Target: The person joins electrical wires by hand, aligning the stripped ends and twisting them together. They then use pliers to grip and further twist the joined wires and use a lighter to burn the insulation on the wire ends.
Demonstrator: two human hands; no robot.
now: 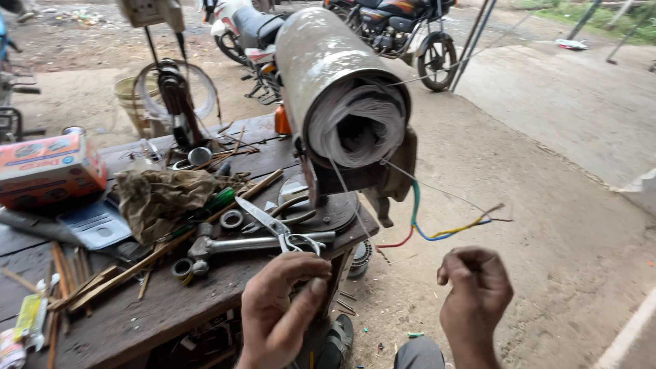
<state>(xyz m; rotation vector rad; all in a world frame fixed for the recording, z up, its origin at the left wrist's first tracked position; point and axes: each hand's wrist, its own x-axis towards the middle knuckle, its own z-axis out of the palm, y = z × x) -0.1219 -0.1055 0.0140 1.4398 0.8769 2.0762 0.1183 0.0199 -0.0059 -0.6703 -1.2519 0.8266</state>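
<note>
We see both hands low in the frame, cut off at the wrists. The left hand (280, 311) is loosely curled at the edge of the wooden workbench (157, 314), thumb against forefinger as if pinching something fine; we cannot make out a thread in it for certain. The right hand (475, 290) hangs clear of the bench, over the dirt ground, fingers curled into a closed fist, its palm turned away from us, so whatever it grips is hidden. Above the hands sits a motor stator (342, 89) in a worn cylindrical casing, its pale winding bundle (355, 126) facing us. Thin strands run down from the winding toward the hands, too faint to follow all the way. Red, blue, green and yellow lead wires (424, 229) trail from beneath it.

On the bench, scissors (277, 225) lie just above the left hand, beside a metal hammer (239, 244) and a crumpled rag (160, 198). An orange cardboard box (48, 167) with blue lettering sits at the far left; a yellow-green tube (27, 318) is clipped by the lower left edge. Motorcycles (403, 27) are parked behind, partly cropped.
</note>
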